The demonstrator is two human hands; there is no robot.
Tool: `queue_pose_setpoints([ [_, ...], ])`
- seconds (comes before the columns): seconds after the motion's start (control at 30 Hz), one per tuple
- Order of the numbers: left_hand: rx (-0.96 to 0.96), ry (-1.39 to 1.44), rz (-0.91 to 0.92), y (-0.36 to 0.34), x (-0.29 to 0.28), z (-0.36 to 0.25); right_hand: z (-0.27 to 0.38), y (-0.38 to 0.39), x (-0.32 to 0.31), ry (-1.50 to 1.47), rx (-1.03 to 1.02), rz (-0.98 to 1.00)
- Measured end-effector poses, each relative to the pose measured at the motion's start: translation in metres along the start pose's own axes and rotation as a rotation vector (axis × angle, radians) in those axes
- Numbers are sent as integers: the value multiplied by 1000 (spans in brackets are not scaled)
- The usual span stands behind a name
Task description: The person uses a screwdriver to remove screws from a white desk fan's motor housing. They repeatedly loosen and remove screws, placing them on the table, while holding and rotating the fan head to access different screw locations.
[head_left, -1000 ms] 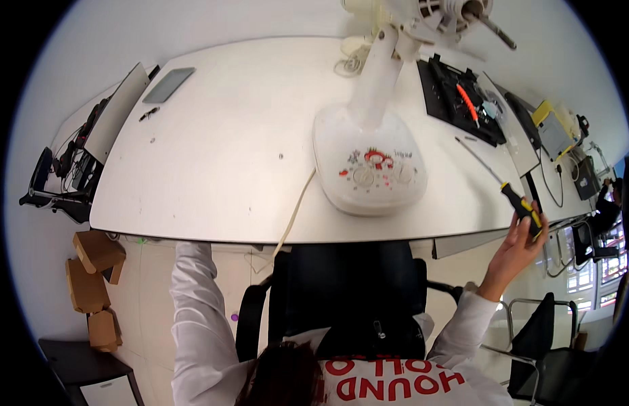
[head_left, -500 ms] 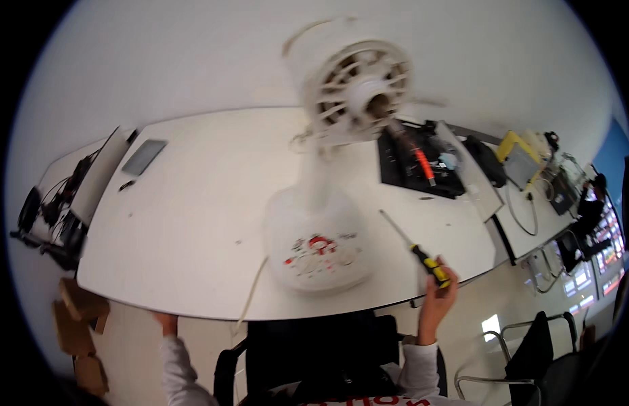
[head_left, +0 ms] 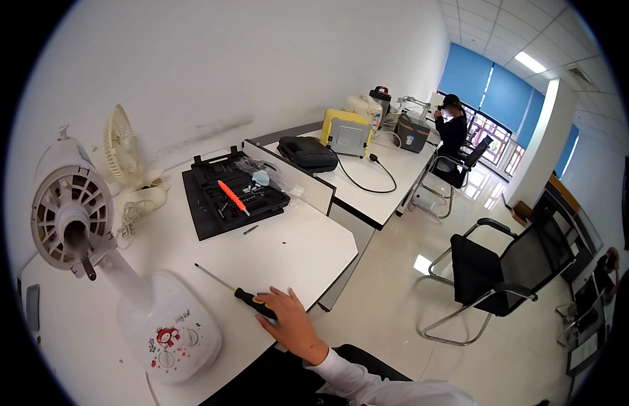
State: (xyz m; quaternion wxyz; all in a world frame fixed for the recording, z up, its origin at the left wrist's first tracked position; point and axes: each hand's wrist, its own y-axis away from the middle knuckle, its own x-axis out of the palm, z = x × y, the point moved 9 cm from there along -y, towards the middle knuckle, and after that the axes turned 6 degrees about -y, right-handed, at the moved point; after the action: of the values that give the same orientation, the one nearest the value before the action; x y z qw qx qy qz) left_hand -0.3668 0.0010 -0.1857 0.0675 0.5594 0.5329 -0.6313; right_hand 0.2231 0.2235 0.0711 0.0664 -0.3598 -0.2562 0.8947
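Spreading the right hand [head_left: 293, 326] open over the screwdriver [head_left: 247, 297] handle is okay, but a fuller wrap steers better imo. Left hand's out of view, can't tell.

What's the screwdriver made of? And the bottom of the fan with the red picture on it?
The screwdriver has a slim, smooth grey shaft, probably metal, and a black-and-yellow handle, plastic or rubber; I can't tell which. The white fan base looks like smooth, slightly shiny plastic, going by its moulded, rounded edges.
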Motion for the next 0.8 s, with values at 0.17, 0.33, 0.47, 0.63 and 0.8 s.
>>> queue_pose_setpoints([
  [0.17, -20, 9, 30, -8, 1, -5, 41, -7, -15, -143, -101, -56],
  [0.33, -32, -2, 35, -15, -1, -1, 134, 57, 66, -1112, -192, 758],
  [0.47, -25, 34, 56, -17, 12, -19, 215, 183, 183, -1399, 26, 1401],
  [0.63, -41, 19, 43, -21, 0, -4, 248, 314, 379, -1405, 618, 2035],
  [0.8, -47, 22, 43, -24, -4, 1, 280, 325, 371, -1700, -592, 1450],
])
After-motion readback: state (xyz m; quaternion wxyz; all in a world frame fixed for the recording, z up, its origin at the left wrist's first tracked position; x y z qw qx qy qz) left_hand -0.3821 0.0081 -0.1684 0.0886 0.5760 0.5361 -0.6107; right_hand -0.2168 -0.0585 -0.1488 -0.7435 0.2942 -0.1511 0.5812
